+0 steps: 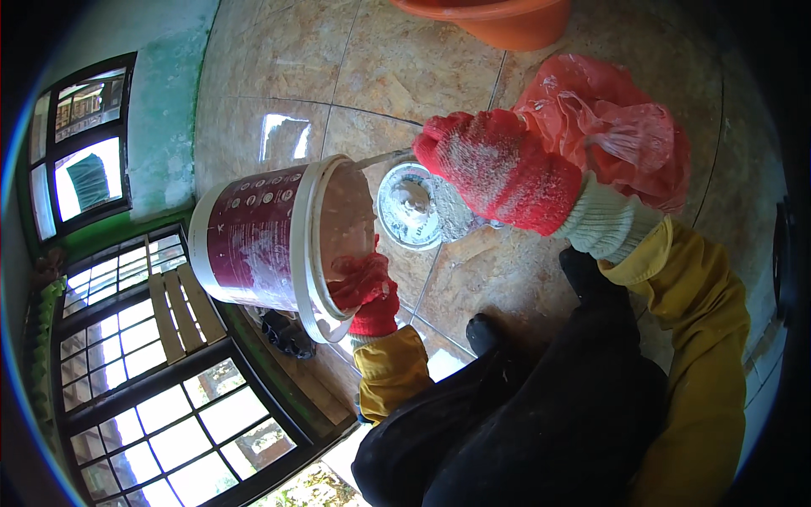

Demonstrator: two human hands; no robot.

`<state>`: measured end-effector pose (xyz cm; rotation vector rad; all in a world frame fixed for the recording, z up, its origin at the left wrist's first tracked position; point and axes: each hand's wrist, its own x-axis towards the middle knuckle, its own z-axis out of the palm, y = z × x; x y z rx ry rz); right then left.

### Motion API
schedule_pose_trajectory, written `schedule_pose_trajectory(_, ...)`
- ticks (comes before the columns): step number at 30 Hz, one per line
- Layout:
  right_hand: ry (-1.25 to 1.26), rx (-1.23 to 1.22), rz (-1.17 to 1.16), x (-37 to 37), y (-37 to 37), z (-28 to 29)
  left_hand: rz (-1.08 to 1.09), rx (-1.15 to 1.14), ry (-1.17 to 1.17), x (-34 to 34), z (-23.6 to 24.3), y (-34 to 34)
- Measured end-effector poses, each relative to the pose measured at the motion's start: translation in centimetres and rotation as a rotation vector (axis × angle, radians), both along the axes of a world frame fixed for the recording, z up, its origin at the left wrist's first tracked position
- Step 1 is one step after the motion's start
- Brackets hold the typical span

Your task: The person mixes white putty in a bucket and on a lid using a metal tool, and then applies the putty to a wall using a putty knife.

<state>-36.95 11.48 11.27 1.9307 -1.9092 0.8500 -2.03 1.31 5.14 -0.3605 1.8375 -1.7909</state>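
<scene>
Your left hand (pixel 365 291) is clamped on the rim of the tipped bucket (pixel 270 241) at frame centre-left and your right hand (pixel 498 169) is closed round the small tin (pixel 418 207) at its mouth, so keep the bucket steady and tilt slowly.

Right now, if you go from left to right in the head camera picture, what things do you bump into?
Windows → tipped white-and-maroon bucket → left hand on the bucket's rim → round white-coated lid → right hand → crumpled red plastic bag.
</scene>
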Motion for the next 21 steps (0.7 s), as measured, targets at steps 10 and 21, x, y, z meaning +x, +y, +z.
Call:
schedule_pose_trajectory(10,-0.034,0.071,0.026,-0.4,3.0,-1.8,0.063,0.154,0.318,-1.5,1.6,0.6)
schedule_pose_trajectory(21,-0.155,0.016,0.13,-0.7,3.9,-2.9,-0.037,-0.015,0.314,-1.2,1.9,0.1)
